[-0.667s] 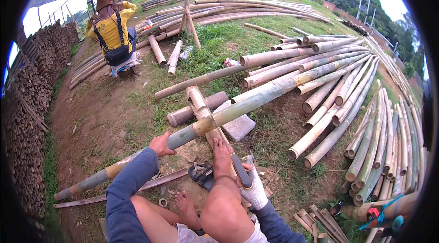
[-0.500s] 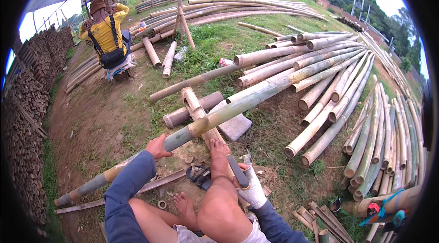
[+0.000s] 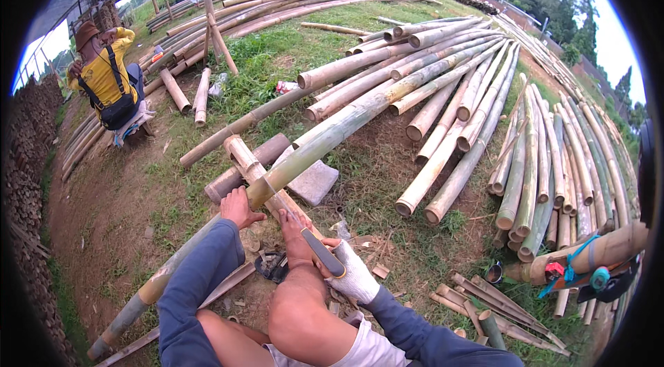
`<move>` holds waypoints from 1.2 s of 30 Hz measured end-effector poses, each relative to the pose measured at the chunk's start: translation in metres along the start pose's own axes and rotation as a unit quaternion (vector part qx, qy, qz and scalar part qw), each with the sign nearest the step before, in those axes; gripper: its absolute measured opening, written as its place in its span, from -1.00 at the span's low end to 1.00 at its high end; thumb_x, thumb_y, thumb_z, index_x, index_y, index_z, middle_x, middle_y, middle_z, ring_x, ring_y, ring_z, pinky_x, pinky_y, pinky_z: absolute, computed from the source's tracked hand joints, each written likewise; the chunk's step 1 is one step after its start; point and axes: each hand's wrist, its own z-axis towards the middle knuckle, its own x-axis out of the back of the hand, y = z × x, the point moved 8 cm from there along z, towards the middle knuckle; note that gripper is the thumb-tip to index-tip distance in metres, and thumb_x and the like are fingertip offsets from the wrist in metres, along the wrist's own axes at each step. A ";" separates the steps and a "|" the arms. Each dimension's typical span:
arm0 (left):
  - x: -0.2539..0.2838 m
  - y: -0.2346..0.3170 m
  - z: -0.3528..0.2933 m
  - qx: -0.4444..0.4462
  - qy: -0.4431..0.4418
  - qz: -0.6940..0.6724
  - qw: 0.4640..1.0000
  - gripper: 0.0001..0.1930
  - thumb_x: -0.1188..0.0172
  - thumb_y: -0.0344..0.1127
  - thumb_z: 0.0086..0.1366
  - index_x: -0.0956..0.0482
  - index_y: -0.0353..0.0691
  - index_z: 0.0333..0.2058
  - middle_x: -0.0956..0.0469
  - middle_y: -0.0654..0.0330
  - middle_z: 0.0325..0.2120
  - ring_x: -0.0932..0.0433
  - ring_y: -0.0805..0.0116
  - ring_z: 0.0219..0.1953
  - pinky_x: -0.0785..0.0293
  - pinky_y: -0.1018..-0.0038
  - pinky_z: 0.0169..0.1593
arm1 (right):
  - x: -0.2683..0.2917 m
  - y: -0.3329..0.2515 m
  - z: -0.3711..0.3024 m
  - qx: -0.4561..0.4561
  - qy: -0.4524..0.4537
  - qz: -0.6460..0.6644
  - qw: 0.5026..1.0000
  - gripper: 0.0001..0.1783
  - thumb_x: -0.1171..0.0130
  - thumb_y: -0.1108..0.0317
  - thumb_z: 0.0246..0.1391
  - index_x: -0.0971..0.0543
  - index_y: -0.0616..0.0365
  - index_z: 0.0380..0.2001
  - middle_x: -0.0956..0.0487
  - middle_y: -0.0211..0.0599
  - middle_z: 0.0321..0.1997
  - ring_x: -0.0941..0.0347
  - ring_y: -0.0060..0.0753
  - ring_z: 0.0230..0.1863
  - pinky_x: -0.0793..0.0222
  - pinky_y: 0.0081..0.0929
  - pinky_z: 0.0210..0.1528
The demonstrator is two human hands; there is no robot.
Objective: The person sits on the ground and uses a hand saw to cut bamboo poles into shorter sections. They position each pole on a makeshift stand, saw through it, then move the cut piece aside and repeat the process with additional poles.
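A long greenish bamboo pole slants from lower left to upper right across a split bamboo support. My bare left hand is closed round the pole, just below a yellowish node. My right hand, in a white glove, grips a tool's long dark grey handle edged in yellow. The tool's working end is hard to make out beside my bare foot, which presses on the support below the pole.
Bamboo poles fan out on the right, with another bundle beyond them. A thick bamboo log and a pale stone block lie past the support. Split pieces lie at lower right. A person in yellow sits at far left.
The view has swung right, so the scene sits farther left. My left hand has moved up along the pole, closer to the node. My right hand still holds the handle.
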 end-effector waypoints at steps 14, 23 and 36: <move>0.010 0.019 0.037 0.008 -0.076 -0.033 0.997 0.00 -0.73 0.14 -0.17 -0.52 -0.42 0.12 -0.69 -0.31 0.01 -0.68 -0.25 0.12 -0.58 0.05 0.25 | 0.014 0.000 0.003 -0.019 -0.003 -0.036 0.999 -0.33 -0.35 0.55 0.18 -0.40 0.23 0.35 -0.62 -0.23 -0.09 -0.55 -0.50 -0.11 -0.55 -0.43 0.01; 0.012 0.022 0.034 0.010 -0.078 -0.039 0.996 -0.10 -0.70 0.09 -0.14 -0.56 -0.37 0.10 -0.70 -0.26 0.02 -0.68 -0.21 0.13 -0.57 0.05 0.24 | 0.033 0.004 -0.037 -0.088 -0.043 0.039 0.994 -0.38 -0.37 0.44 0.29 -0.38 0.23 0.34 -0.59 -0.26 0.07 -0.54 -0.50 0.04 -0.51 -0.41 0.18; 0.009 0.019 0.032 0.048 -0.049 -0.091 0.993 -0.11 -0.71 -0.04 -0.12 -0.53 -0.30 0.17 -0.69 -0.22 0.08 -0.66 -0.17 0.18 -0.55 0.07 0.28 | 0.043 -0.003 -0.036 -0.003 0.008 0.050 0.999 -0.35 -0.40 0.51 0.17 -0.45 0.22 0.32 -0.58 -0.15 0.14 -0.59 -0.42 0.06 -0.54 -0.42 0.12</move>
